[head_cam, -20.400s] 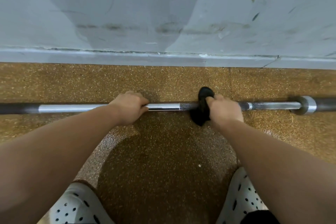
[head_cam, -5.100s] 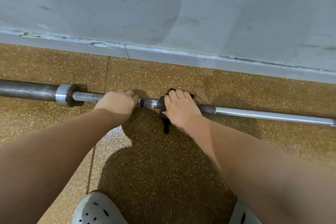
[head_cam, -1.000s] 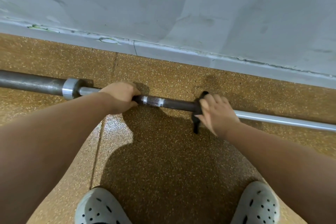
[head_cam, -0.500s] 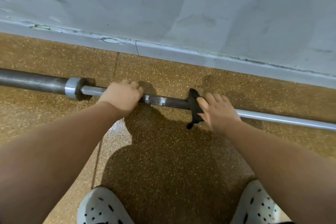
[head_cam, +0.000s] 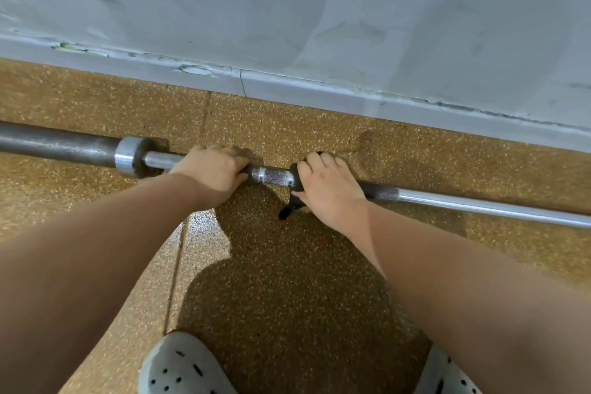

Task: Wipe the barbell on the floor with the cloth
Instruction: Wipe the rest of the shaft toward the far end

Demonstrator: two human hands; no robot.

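Observation:
A steel barbell (head_cam: 275, 175) lies on the speckled brown floor, running left to right in front of the wall. Its collar (head_cam: 128, 156) and thick sleeve are at the left. My left hand (head_cam: 212, 171) grips the shaft just right of the collar. My right hand (head_cam: 327, 187) grips a black cloth (head_cam: 293, 201) wrapped round the knurled shaft, a short gap from my left hand. A tail of cloth hangs below the bar; most of the cloth is hidden under my fingers.
A grey wall (head_cam: 319, 9) with a raised base ledge (head_cam: 351, 99) runs close behind the barbell. My feet in white perforated clogs, the left clog (head_cam: 182, 368) and the right clog (head_cam: 444, 377), stand at the bottom edge. A floor seam (head_cam: 179, 249) runs toward me.
My right hand has slid the cloth leftward along the shaft, closing the gap to my left hand. My left hand keeps its grip beside the collar.

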